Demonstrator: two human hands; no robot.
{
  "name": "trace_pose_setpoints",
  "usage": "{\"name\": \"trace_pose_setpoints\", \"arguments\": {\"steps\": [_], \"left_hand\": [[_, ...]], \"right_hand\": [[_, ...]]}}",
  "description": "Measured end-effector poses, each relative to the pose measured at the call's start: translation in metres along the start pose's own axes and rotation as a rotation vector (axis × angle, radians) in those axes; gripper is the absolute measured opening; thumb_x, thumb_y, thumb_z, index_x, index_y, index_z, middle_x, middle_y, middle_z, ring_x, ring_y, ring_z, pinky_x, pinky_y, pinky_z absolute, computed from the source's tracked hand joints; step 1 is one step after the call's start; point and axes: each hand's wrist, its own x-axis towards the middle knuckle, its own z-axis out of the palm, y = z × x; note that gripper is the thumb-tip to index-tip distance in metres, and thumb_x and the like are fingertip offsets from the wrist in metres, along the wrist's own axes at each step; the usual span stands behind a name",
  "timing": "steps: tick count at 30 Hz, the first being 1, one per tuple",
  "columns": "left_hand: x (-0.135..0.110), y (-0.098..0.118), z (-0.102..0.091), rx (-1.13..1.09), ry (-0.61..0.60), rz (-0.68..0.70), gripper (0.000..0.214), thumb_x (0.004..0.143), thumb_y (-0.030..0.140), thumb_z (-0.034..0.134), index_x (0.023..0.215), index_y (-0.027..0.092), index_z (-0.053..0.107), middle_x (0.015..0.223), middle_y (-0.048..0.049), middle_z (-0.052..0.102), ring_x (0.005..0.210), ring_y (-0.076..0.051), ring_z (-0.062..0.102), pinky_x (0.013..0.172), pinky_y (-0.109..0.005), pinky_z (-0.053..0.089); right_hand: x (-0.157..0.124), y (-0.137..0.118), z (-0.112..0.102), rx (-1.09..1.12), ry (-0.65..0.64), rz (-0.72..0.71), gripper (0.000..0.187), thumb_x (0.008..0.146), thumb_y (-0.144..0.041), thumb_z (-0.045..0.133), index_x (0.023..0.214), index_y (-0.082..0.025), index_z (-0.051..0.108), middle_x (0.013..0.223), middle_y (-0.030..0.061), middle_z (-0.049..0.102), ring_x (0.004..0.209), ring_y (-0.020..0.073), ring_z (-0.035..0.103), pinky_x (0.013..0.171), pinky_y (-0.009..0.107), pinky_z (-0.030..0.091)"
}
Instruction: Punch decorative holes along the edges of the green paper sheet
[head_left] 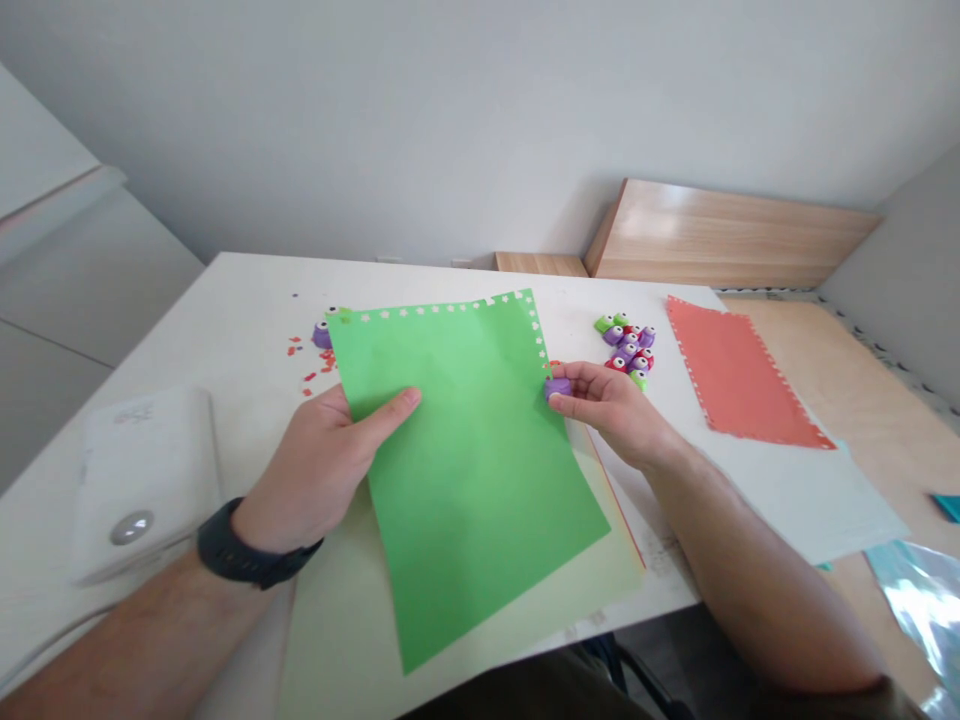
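A green paper sheet [472,450] lies tilted on the white table [247,290], with small shapes punched out along its top and upper right edges. My left hand [322,470] grips the sheet's left edge, thumb on top. My right hand [607,405] pinches a small purple paper punch [556,386] against the sheet's right edge. Under the green sheet lies a pale yellow-green sheet [345,640].
A pile of several small punches [628,347] sits right of my right hand. A red punched sheet [739,375] lies on a pale blue sheet [810,490]. Another purple punch [322,335] and red paper scraps [311,365] lie at the back left. A white device [142,480] sits left.
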Motion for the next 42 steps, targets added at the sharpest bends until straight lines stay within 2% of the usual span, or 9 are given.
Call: {"name": "trace_pose_setpoints", "arguments": {"steps": [4,13,20,26,30,36,42], "left_hand": [[-0.0021,0.0013,0.0000,0.018,0.001,0.031,0.054,0.082,0.046,0.088,0.129,0.022,0.078,0.131,-0.0123,0.077,0.103,-0.030,0.081,0.088,-0.037,0.068],[-0.0026,0.0014,0.0011,-0.004,-0.017,0.046,0.058,0.082,0.046,0.089,0.133,0.021,0.076,0.133,-0.0127,0.076,0.103,-0.032,0.080,0.089,-0.042,0.068],[-0.0034,0.0019,0.0025,-0.075,-0.014,0.049,0.047,0.084,0.032,0.088,0.128,0.020,0.078,0.126,-0.0106,0.080,0.099,-0.028,0.081,0.087,-0.036,0.069],[-0.0035,0.0051,0.0037,-0.140,-0.023,0.027,0.038,0.080,0.023,0.090,0.117,0.019,0.080,0.116,-0.0091,0.083,0.086,-0.026,0.082,0.075,-0.032,0.070],[-0.0040,0.0079,0.0055,-0.158,-0.058,0.032,0.041,0.079,0.018,0.090,0.118,0.020,0.079,0.118,-0.0093,0.082,0.089,-0.027,0.082,0.079,-0.035,0.070],[-0.0046,0.0094,0.0069,-0.177,-0.051,0.024,0.042,0.078,0.019,0.091,0.119,0.020,0.079,0.119,-0.0099,0.082,0.090,-0.028,0.083,0.080,-0.036,0.071],[-0.0025,0.0047,0.0040,-0.138,-0.064,-0.001,0.048,0.079,0.029,0.092,0.124,0.019,0.078,0.126,-0.0119,0.079,0.098,-0.030,0.082,0.085,-0.038,0.069]], "right_hand": [[-0.0005,-0.0007,0.0006,0.000,-0.025,0.011,0.043,0.072,-0.032,0.095,0.108,-0.019,0.076,0.102,0.0039,0.076,0.092,0.0166,0.067,0.093,0.035,0.051],[0.0011,0.0018,0.0007,0.005,-0.069,0.017,0.042,0.071,-0.031,0.095,0.106,-0.019,0.075,0.099,0.0028,0.075,0.088,0.0157,0.067,0.089,0.032,0.052],[0.0013,0.0021,0.0025,0.025,-0.062,0.046,0.043,0.067,-0.028,0.097,0.103,-0.019,0.075,0.095,0.0013,0.075,0.085,0.0147,0.067,0.088,0.032,0.053],[0.0009,0.0003,0.0024,0.041,-0.048,0.050,0.042,0.068,-0.027,0.096,0.103,-0.019,0.075,0.094,0.0008,0.075,0.084,0.0138,0.067,0.087,0.031,0.052],[0.0016,0.0017,0.0014,0.047,-0.056,0.042,0.041,0.069,-0.027,0.096,0.103,-0.019,0.075,0.094,0.0005,0.074,0.084,0.0131,0.066,0.086,0.029,0.051],[0.0024,0.0046,0.0006,0.020,-0.071,0.036,0.040,0.068,-0.028,0.097,0.100,-0.019,0.075,0.091,-0.0004,0.073,0.082,0.0134,0.065,0.084,0.030,0.051],[0.0027,0.0048,0.0002,-0.006,-0.061,0.015,0.040,0.070,-0.032,0.097,0.101,-0.020,0.075,0.092,-0.0008,0.073,0.083,0.0136,0.064,0.085,0.030,0.050]]}}
